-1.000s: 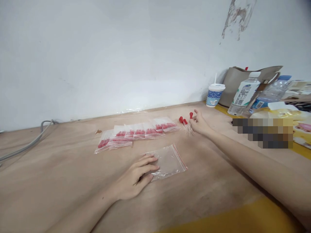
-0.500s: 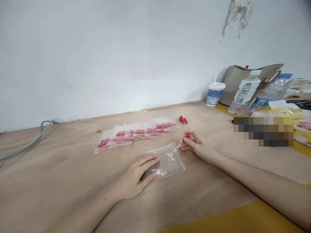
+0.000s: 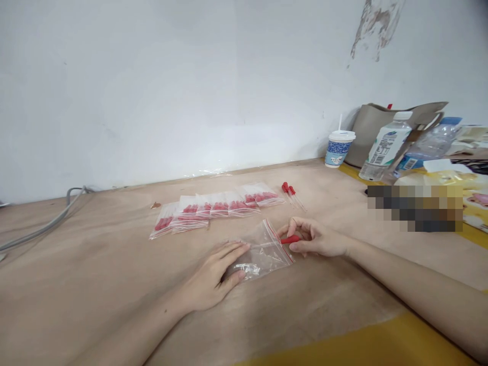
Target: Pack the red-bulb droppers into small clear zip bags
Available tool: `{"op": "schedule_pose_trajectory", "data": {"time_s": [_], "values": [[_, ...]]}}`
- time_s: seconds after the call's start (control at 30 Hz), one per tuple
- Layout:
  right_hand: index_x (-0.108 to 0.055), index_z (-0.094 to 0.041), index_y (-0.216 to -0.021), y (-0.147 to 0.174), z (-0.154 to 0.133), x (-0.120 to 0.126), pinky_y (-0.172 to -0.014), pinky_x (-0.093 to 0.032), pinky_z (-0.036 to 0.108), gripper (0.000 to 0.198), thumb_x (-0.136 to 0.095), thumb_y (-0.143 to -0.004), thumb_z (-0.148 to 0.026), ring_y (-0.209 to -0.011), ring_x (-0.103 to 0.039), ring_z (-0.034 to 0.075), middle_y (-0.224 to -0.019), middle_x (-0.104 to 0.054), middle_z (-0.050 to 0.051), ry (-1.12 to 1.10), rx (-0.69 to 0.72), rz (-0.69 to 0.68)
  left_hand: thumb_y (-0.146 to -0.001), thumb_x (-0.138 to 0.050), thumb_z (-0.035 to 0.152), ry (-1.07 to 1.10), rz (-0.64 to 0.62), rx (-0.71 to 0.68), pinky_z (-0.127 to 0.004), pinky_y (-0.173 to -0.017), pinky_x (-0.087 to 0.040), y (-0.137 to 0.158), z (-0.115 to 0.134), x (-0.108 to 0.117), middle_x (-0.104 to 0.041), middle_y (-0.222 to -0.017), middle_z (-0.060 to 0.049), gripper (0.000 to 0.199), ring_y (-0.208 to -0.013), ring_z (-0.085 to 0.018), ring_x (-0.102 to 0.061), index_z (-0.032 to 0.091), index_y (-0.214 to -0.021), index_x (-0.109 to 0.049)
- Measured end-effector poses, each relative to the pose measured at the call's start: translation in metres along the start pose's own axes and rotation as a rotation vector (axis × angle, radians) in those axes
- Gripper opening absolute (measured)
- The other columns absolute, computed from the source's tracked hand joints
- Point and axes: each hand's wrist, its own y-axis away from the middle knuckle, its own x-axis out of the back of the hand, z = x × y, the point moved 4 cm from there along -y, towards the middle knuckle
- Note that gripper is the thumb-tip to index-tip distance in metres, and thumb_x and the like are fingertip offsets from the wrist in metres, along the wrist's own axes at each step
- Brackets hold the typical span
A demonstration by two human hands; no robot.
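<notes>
My left hand [image 3: 217,277] lies with fingers spread on the left part of a clear zip bag [image 3: 263,259], pressing it to the table. At the bag's right, red-edged mouth, my right hand [image 3: 310,238] pinches the red rubber bulb of a glass dropper [image 3: 291,239]. The dropper's clear tube lies inside the bag, pointing left, while most of the bulb is still outside. Two loose droppers [image 3: 293,192] with red bulbs rest on the table beyond my right hand. A row of filled zip bags [image 3: 217,206] with red bulbs showing lies behind the bag.
At the back right stand a lidded paper cup [image 3: 338,149] with a straw, a clear bottle [image 3: 387,147], a second bottle [image 3: 432,140] with a blue cap and a grey-beige bag [image 3: 368,129]. A grey cable [image 3: 53,223] runs along the left of the brown table [image 3: 95,284].
My right hand has moved the dropper down and to the left, sliding its tube deeper into the bag. The dropper now lies nearly level. My left hand has stayed in place.
</notes>
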Motion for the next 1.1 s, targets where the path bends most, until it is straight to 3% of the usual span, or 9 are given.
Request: {"op": "schedule_pose_trajectory", "data": {"time_s": [0.1, 0.17, 0.33, 0.5, 0.63, 0.77, 0.93, 1.1], "values": [[-0.049, -0.019, -0.082, -0.004, 0.008, 0.008, -0.044, -0.031, 0.018, 0.030, -0.067, -0.069, -0.039, -0.050, -0.040, 0.006, -0.060, -0.048, -0.007, 0.179, -0.015, 0.118, -0.090, -0.046, 0.032, -0.009, -0.001, 0.005, -0.047, -0.103, -0.034, 0.000, 0.000, 0.000, -0.045, -0.135, -0.006, 0.046, -0.125, -0.024, -0.039, 0.025, -0.135, -0.036], [-0.055, -0.017, -0.082, -0.005, 0.009, 0.013, -0.044, -0.026, 0.019, 0.028, -0.066, -0.069, -0.040, -0.047, -0.034, 0.006, -0.052, -0.040, -0.008, 0.330, -0.005, 0.179, -0.090, -0.046, 0.032, -0.012, -0.001, 0.011, -0.047, -0.103, -0.034, 0.001, -0.001, 0.000, -0.044, -0.135, -0.006, 0.045, -0.125, -0.024, -0.039, 0.025, -0.135, -0.037], [-0.064, -0.016, -0.082, -0.003, -0.001, 0.009, -0.045, -0.025, 0.021, 0.025, -0.065, -0.070, -0.038, -0.049, -0.033, 0.007, -0.055, -0.041, -0.006, 0.532, 0.036, 0.131, -0.090, -0.046, 0.032, -0.010, -0.010, 0.020, -0.045, -0.104, -0.034, 0.001, -0.003, -0.001, -0.044, -0.136, -0.006, 0.047, -0.126, -0.023, -0.038, 0.025, -0.135, -0.036], [-0.067, -0.020, -0.085, -0.001, -0.010, 0.004, -0.049, -0.033, 0.021, 0.019, -0.065, -0.070, -0.033, -0.055, -0.038, 0.007, -0.073, -0.049, -0.001, 0.598, 0.131, 0.051, -0.090, -0.046, 0.032, -0.003, 0.003, 0.007, -0.046, -0.103, -0.034, 0.000, -0.003, -0.001, -0.044, -0.136, -0.006, 0.047, -0.125, -0.024, -0.039, 0.025, -0.136, -0.035], [-0.066, -0.020, -0.085, 0.000, -0.011, 0.003, -0.056, -0.040, 0.022, 0.019, -0.065, -0.072, -0.034, -0.067, -0.049, 0.010, -0.084, -0.053, 0.002, 0.510, 0.167, 0.022, -0.090, -0.046, 0.031, 0.003, -0.007, 0.005, -0.047, -0.103, -0.033, 0.000, -0.002, -0.001, -0.043, -0.136, -0.006, 0.047, -0.126, -0.024, -0.038, 0.025, -0.136, -0.035], [-0.060, -0.018, -0.079, 0.002, -0.012, -0.008, -0.069, -0.045, 0.026, 0.017, -0.066, -0.071, -0.031, -0.084, -0.055, 0.013, -0.096, -0.055, 0.005, 0.276, 0.213, -0.050, -0.090, -0.046, 0.030, 0.007, -0.010, -0.004, -0.046, -0.105, -0.032, 0.000, -0.002, -0.001, -0.043, -0.137, -0.005, 0.048, -0.126, -0.024, -0.038, 0.026, -0.136, -0.034], [-0.053, -0.017, -0.079, -0.002, -0.002, -0.017, -0.061, -0.045, 0.023, 0.022, -0.066, -0.072, -0.033, -0.067, -0.055, 0.008, -0.083, -0.058, 0.001, 0.030, 0.091, -0.105, -0.090, -0.046, 0.032, 0.003, -0.015, 0.001, -0.045, -0.105, -0.032, 0.001, -0.003, -0.002, -0.043, -0.137, -0.006, 0.047, -0.126, -0.023, -0.038, 0.025, -0.136, -0.035], [-0.061, -0.016, -0.085, -0.008, 0.003, -0.005, -0.066, -0.045, 0.024, 0.023, -0.066, -0.071, -0.034, -0.070, -0.057, 0.009, -0.082, -0.063, 0.002, 0.075, 0.023, -0.043, -0.090, -0.046, 0.032, 0.002, -0.032, 0.002, -0.043, -0.106, -0.031, 0.001, -0.003, -0.002, -0.043, -0.136, -0.005, 0.047, -0.127, -0.022, -0.037, 0.025, -0.135, -0.035]]}}
